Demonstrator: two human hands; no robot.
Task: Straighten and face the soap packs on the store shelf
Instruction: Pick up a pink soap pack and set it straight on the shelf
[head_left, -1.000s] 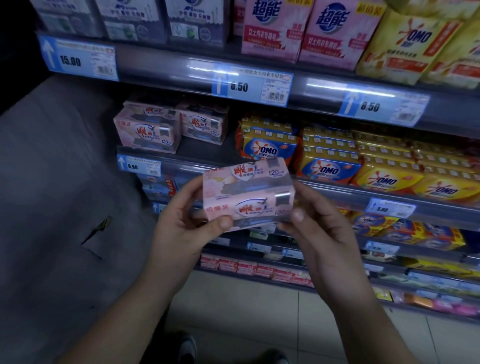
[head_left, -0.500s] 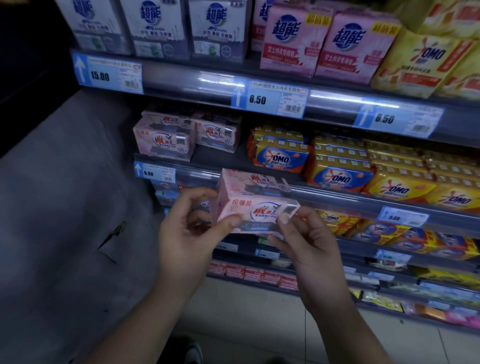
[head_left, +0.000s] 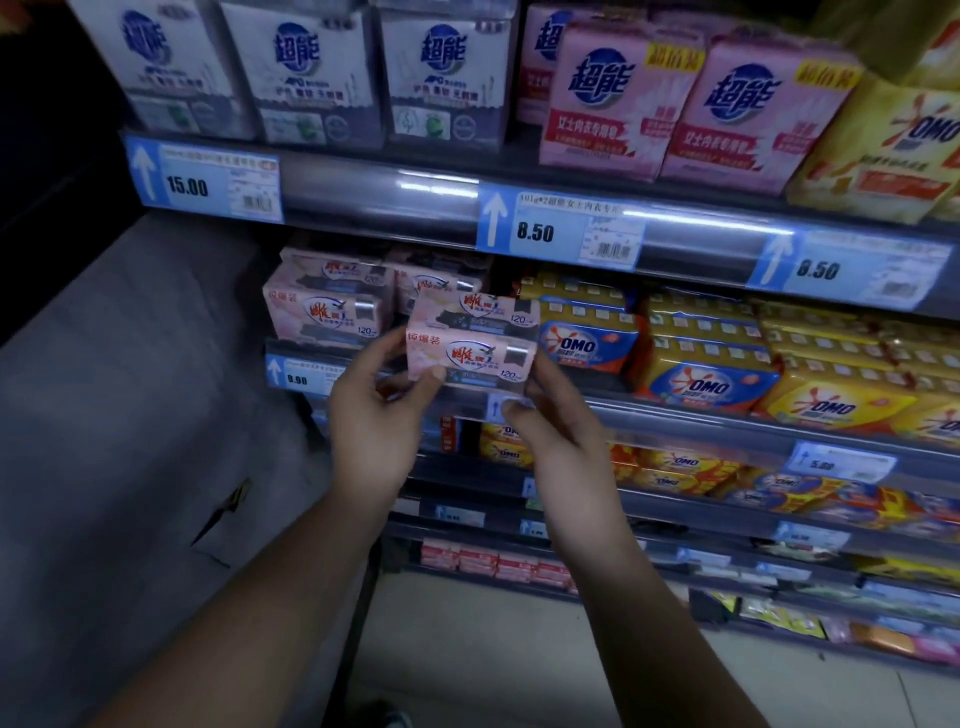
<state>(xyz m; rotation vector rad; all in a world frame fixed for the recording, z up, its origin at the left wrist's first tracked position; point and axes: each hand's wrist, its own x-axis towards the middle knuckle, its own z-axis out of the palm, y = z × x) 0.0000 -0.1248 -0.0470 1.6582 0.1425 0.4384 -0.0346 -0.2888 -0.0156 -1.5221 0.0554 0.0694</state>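
Note:
I hold a pink soap pack (head_left: 470, 338) with red lettering in both hands, front label toward me, just in front of the second shelf's edge (head_left: 675, 421). My left hand (head_left: 379, 415) grips its lower left corner with the thumb on the front. My right hand (head_left: 556, 431) pinches its lower right corner. Two matching pink packs (head_left: 324, 306) sit on that shelf at the far left, one behind the held pack and partly hidden. Yellow and blue OMO soap packs (head_left: 701, 358) fill the shelf to the right.
The shelf above carries tall white packs (head_left: 306, 73), pink packs (head_left: 613, 93) and a yellow OMO pack (head_left: 883, 145), with blue price tags (head_left: 561, 228) on the rail. Lower shelves hold more small packs. A grey wall (head_left: 130, 389) stands at the left, tiled floor below.
Both hands have carried the pink pack up and forward toward the second shelf, and the view has moved closer to the shelves.

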